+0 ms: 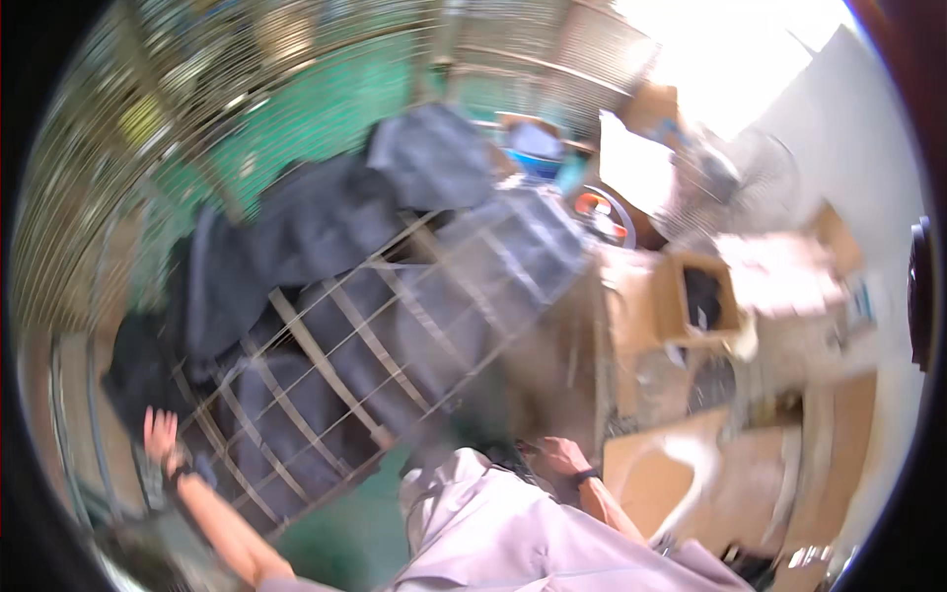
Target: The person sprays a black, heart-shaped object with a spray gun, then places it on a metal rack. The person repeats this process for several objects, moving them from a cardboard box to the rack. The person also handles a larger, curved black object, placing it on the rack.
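My left hand (161, 436) is raised at the near left end of a slatted frame, its fingers stretched out and nothing in it. Beside it hangs dark grey sheet material (138, 370). The long frame (316, 360) slants from lower left to upper right, with pale crossbars and thin rods over several dark grey sheets (286, 395). More dark sheets (326, 212) are heaped along its far side. Close to my lap, my right hand (554, 456) is beside something dark and blurred. Motion smears its fingers, so I cannot tell whether it holds anything.
On the right, a bench carries an open brown box (698, 301) with dark contents. A fan (725, 178) stands behind it, near a blue container (535, 158). Cardboard (661, 464) lies low on the right. Slatted screens (178, 59) border the left and back over a green floor.
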Demonstrator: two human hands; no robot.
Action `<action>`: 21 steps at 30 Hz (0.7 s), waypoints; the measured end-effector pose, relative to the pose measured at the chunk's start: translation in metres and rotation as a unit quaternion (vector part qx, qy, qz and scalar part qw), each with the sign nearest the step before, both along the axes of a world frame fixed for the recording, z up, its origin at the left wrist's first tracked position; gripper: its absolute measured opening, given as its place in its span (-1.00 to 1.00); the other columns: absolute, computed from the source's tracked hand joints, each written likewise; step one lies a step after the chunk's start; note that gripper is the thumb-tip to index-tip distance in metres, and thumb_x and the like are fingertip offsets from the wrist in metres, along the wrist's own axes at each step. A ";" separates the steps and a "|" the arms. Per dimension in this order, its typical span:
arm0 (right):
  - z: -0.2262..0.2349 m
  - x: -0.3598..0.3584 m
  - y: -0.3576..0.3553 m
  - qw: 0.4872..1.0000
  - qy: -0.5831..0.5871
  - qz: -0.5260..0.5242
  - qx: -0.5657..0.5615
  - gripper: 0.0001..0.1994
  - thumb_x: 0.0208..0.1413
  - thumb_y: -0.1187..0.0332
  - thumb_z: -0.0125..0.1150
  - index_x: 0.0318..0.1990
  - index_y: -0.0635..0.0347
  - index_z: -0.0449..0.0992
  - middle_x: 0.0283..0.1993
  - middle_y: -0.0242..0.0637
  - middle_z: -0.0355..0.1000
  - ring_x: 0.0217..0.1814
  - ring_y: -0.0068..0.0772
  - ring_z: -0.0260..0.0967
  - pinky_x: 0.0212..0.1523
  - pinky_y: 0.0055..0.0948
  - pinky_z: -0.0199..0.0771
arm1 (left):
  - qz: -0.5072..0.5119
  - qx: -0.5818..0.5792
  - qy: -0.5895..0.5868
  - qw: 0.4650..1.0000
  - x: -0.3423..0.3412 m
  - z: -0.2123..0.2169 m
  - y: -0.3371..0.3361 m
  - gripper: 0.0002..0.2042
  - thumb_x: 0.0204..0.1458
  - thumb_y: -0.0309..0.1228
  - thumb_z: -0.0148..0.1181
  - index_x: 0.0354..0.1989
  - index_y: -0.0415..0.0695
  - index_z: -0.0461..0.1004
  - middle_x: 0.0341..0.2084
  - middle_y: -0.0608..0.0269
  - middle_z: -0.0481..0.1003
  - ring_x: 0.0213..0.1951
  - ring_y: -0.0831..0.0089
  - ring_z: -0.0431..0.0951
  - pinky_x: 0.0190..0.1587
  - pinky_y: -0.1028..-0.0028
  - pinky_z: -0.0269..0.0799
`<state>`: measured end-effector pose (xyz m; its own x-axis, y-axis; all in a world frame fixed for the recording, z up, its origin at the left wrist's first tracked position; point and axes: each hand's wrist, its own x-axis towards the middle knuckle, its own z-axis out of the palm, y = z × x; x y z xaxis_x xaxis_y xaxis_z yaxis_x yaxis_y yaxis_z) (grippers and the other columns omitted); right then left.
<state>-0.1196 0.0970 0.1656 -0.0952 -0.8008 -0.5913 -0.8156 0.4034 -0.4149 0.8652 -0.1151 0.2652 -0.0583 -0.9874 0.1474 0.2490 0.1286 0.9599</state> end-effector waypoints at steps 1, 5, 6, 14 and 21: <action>0.007 0.006 -0.009 0.999 -0.008 -0.031 -0.017 -0.48 0.10 0.15 0.23 0.17 0.27 0.51 0.12 0.12 0.50 0.16 0.10 0.48 0.18 -0.14 0.48 | 0.220 0.157 -0.096 0.958 -0.006 -0.012 0.007 -0.51 0.38 -0.39 -0.18 0.46 -0.17 0.04 0.29 -0.04 0.29 0.24 0.11 0.37 0.33 0.18 0.37; 0.048 0.018 0.004 0.987 -0.019 -0.162 -0.012 -0.49 0.07 0.19 0.23 0.15 0.29 0.52 0.04 0.10 0.54 0.12 0.06 0.51 0.18 -0.17 0.49 | 0.410 0.278 -0.107 0.862 -0.068 -0.014 -0.030 -0.34 0.16 -0.07 0.30 0.41 0.11 0.21 -0.33 0.29 0.49 -0.29 0.49 0.51 -0.16 0.44 0.60; 0.027 0.012 0.010 0.984 -0.044 -0.174 -0.013 -0.49 0.07 0.20 0.23 0.15 0.30 0.52 0.04 0.09 0.55 0.12 0.04 0.52 0.18 -0.17 0.50 | 0.415 0.285 -0.112 0.857 -0.073 -0.003 -0.032 -0.39 0.17 -0.06 0.29 0.38 0.18 0.24 -0.45 0.36 0.43 -0.41 0.54 0.45 -0.26 0.46 0.55; 0.038 0.037 0.015 0.975 -0.030 -0.219 -0.010 -0.49 0.08 0.21 0.22 0.16 0.31 0.51 0.09 0.10 0.52 0.17 0.08 0.48 0.22 -0.13 0.45 | 0.379 0.296 -0.497 0.722 -0.234 0.119 -0.028 -0.69 0.18 -0.23 0.30 -0.33 -0.26 0.43 -0.72 0.21 0.38 -0.72 0.48 0.32 -0.74 0.43 0.27; 0.037 0.034 0.035 0.964 -0.051 -0.260 0.017 -0.52 0.11 0.19 0.21 0.13 0.30 0.54 0.08 0.09 0.53 0.16 0.07 0.48 0.19 -0.11 0.47 | 0.267 0.193 -0.476 0.815 -0.384 0.159 -0.023 -0.46 0.13 -0.20 0.33 0.21 -0.27 0.44 -0.38 0.01 0.61 -0.51 0.32 0.56 -0.45 0.39 0.57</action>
